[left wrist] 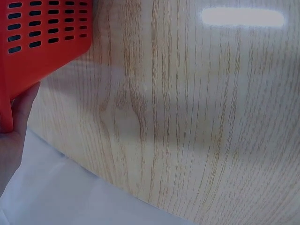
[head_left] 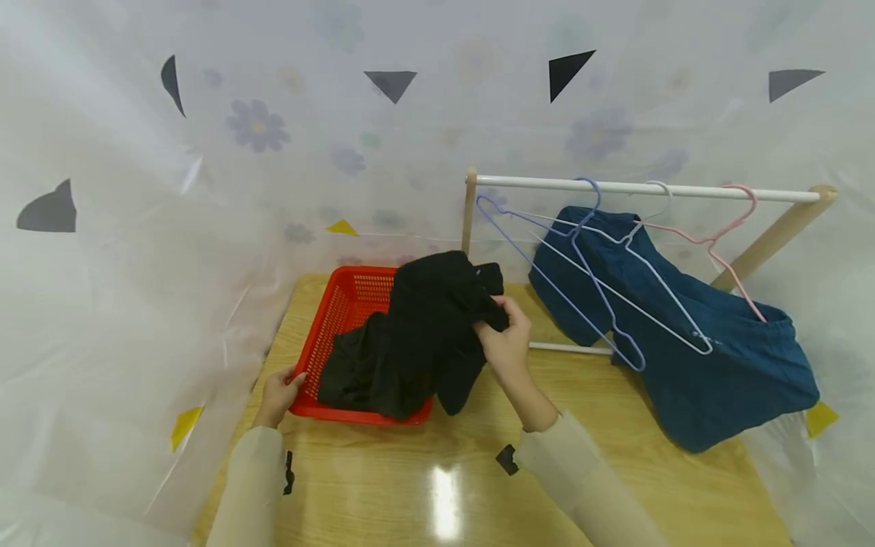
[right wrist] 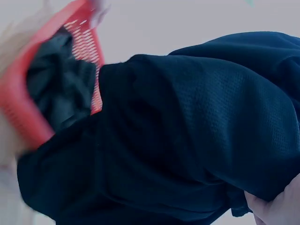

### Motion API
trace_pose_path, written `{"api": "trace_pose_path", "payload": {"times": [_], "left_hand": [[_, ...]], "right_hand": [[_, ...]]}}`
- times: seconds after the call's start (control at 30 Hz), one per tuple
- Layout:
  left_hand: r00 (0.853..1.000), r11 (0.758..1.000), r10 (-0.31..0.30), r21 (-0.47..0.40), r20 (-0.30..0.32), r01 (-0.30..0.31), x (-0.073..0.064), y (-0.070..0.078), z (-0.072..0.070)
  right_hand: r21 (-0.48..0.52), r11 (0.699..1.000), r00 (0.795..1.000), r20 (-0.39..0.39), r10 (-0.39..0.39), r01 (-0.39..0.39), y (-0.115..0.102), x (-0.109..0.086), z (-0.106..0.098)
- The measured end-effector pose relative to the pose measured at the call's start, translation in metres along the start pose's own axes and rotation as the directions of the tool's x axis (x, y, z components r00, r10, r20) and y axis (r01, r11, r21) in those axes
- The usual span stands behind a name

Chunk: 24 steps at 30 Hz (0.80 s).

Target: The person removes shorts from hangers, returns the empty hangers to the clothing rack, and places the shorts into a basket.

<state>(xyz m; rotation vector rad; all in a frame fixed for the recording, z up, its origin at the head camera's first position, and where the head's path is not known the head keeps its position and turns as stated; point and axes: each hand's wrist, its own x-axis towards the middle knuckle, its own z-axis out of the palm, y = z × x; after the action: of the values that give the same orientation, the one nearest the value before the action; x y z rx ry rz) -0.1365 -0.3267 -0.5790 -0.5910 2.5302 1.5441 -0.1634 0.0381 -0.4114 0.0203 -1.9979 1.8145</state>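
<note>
My left hand [head_left: 276, 396] grips the front left corner of a red plastic basket [head_left: 316, 342], thumb on top of the rim. In the left wrist view, fingers [left wrist: 26, 105] curl under the basket's edge. My right hand [head_left: 507, 338] pinches a black garment [head_left: 437, 304], lifted above the basket's right side and hanging down past its rim. The right wrist view is filled mostly by this dark cloth [right wrist: 197, 126], with the hand at the lower right corner. Another dark garment [head_left: 349, 365] lies crumpled in the basket, partly covered by the raised one.
At the right stands a rack with a white rail [head_left: 642, 187]. From it hang a blue hanger [head_left: 581, 251], a white hanger [head_left: 659, 285] and a pink hanger [head_left: 714, 243] carrying blue shorts [head_left: 718, 365]. Below is a wooden table [head_left: 369, 486]; plastic sheeting [head_left: 137, 304] encloses the area.
</note>
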Motion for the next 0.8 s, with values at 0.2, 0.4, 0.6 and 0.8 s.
{"api": "trace_pose_path", "payload": {"times": [0.2, 0.4, 0.6, 0.8], "left_hand": [[1.000, 1.000, 0.000, -0.008, -0.006, 0.000, 0.002, -0.002, -0.001], [1.000, 1.000, 0.007, 0.015, -0.028, -0.007, 0.001, -0.003, 0.000], [1.000, 1.000, 0.008, 0.004, -0.015, -0.008, -0.002, -0.004, -0.002], [1.000, 0.999, -0.006, -0.042, -0.015, 0.005, 0.001, 0.001, 0.000]], "right_hand": [[0.210, 0.975, 0.998, -0.022, -0.062, 0.066, -0.036, 0.018, 0.048], [0.402, 0.915, 0.999, -0.030, -0.020, 0.030, -0.039, 0.025, 0.086], [0.237, 0.970, 0.996, -0.054, 0.066, -0.051, 0.004, 0.011, 0.117], [0.044, 0.999, 0.987, -0.158, 0.036, -0.029, 0.053, -0.006, 0.137]]}}
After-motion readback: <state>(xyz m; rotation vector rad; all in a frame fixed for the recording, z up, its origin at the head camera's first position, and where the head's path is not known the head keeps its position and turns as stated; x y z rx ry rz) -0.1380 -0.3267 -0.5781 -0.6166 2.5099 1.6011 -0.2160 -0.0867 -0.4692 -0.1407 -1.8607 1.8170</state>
